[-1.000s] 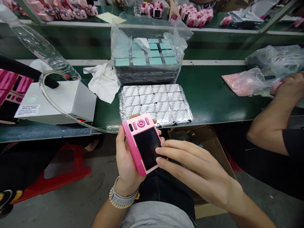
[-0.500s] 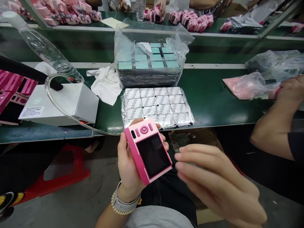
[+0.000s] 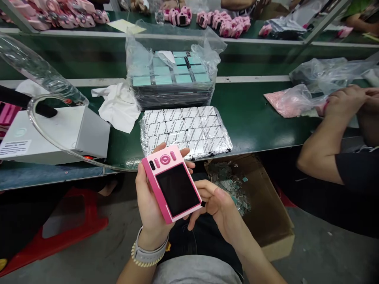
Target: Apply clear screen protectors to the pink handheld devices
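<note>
My left hand (image 3: 152, 201) is closed around a pink toy camera (image 3: 170, 157), thumb along its left side and fingers behind it. Its dark screen (image 3: 178, 190) faces up, below a round button pad and several smaller controls. At the lower right corner a small black tab (image 3: 203, 204) sticks out. My right hand (image 3: 219, 205) is beside that corner with its fingers apart, some reaching toward the underside. Whether those fingertips press on the camera is partly hidden. Just beyond lies a plastic-wrapped sheet of white-labelled pieces (image 3: 186, 128).
A bagged stack of teal-faced panels (image 3: 171, 94) stands on the green bench (image 3: 245, 114). Left are a grey box (image 3: 59, 134) with a clear tube, white cloth (image 3: 120, 108) and tilted bottle (image 3: 44, 71). A carton (image 3: 266, 221) sits under the bench edge; a co-worker's arm (image 3: 322, 142) is at right.
My right hand has come left and down to the camera's lower right corner, its fingers now under that edge. The view has shifted, showing more of the carton. My left hand keeps its hold.
</note>
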{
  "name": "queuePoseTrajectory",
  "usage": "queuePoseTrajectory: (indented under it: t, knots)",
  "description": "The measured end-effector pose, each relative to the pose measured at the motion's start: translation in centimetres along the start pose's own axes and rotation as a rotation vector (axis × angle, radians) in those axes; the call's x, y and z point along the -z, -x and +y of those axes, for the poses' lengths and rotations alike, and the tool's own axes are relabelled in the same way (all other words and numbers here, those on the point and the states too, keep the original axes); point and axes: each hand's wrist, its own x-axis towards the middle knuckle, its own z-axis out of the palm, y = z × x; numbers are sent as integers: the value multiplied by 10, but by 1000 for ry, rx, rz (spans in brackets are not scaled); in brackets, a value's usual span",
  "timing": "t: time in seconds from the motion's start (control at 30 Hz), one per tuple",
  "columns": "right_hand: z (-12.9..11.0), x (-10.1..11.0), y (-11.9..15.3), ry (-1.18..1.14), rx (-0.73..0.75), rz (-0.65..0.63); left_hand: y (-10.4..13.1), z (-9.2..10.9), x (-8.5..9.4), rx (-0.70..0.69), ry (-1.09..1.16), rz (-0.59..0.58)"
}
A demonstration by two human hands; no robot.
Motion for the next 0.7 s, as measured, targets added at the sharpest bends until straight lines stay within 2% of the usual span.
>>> queuePoseTrajectory:
  t: [0.23, 0.37, 0.47, 0.6, 0.7]
  knots:
    - [-2, 4, -9, 62, -56, -15, -3, 6, 2, 61, -202, -28]
    - [-14, -1, -16, 217, -18, 12, 1, 6, -3, 13, -424, 25]
    - [-18, -7, -18, 250, -25, 55, 5, 6, -8, -16, -565, 22]
    - [-15, -14, -17, 178, -84, 110, 10, 8, -5, 73, -558, 13]
    - [-14, -15, -15, 249, -40, 137, 14, 7, 6, 32, -555, -47]
